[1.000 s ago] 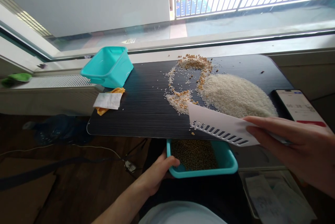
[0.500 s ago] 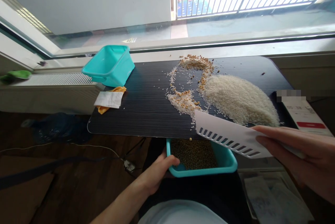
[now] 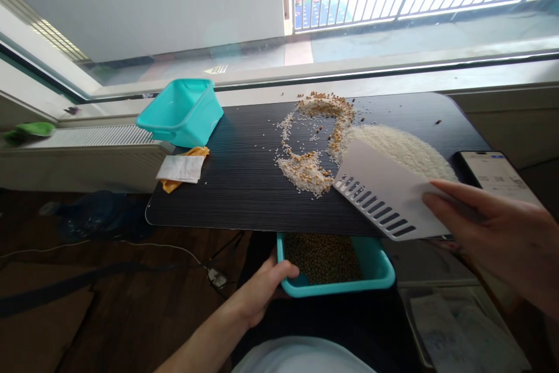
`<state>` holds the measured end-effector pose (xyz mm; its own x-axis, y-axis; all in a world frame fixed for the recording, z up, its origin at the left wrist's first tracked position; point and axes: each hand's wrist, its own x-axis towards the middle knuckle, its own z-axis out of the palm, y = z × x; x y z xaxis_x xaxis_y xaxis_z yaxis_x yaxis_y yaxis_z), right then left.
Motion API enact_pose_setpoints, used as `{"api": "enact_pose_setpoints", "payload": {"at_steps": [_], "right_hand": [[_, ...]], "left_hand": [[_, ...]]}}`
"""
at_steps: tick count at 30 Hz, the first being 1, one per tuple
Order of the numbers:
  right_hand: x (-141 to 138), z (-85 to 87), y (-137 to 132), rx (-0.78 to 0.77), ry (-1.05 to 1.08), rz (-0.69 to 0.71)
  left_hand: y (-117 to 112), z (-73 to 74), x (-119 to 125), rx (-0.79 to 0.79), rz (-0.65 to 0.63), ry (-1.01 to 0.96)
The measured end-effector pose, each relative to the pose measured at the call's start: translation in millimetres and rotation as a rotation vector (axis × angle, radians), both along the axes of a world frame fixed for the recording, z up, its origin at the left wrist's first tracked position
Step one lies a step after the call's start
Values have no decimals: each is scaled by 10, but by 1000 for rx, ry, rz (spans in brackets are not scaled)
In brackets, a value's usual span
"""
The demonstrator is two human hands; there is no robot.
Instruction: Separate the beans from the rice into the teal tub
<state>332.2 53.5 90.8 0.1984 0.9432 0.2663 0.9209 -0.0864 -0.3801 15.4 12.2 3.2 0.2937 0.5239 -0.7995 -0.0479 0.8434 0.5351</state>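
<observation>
My right hand (image 3: 484,216) grips a white slotted scraper (image 3: 388,187), its blade tilted above the table in front of the heap of white rice (image 3: 406,143). The blade covers part of that heap. Left of the blade's tip lies a small pile of rice mixed with yellowish peas (image 3: 305,172). Another mixed pile (image 3: 325,105) is farther back. Below the table's front edge, my left hand (image 3: 271,280) clasps the left rim of a turquoise tub (image 3: 340,290). Brownish-green round grains (image 3: 325,259) fill the bottom of this tub.
A second turquoise tub (image 3: 181,111) stands at the table's back left corner. In front of it lies a white tissue (image 3: 180,168) on an orange cloth (image 3: 170,185). A phone (image 3: 493,169) rests at the right edge of the dark table (image 3: 244,187). A window runs behind.
My right hand has raised the scraper away from the small mixed pile, up and to the right, turning its blade flatter to view. My left hand keeps holding the tub.
</observation>
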Motion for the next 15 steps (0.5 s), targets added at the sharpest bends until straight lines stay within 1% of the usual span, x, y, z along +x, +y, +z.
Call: {"api": "enact_pose_setpoints", "payload": {"at_steps": [3, 5, 11, 15], "right_hand": [[161, -8, 34, 0, -38, -112], [178, 11, 65, 24, -54, -125], [-24, 97, 166, -31, 39, 10], [-45, 91, 159, -24, 47, 71]], "left_hand": [[3, 5, 13, 0, -1, 7], [8, 11, 21, -2, 2, 15], [23, 3, 13, -4, 0, 31], [23, 4, 10, -8, 5, 30]]}}
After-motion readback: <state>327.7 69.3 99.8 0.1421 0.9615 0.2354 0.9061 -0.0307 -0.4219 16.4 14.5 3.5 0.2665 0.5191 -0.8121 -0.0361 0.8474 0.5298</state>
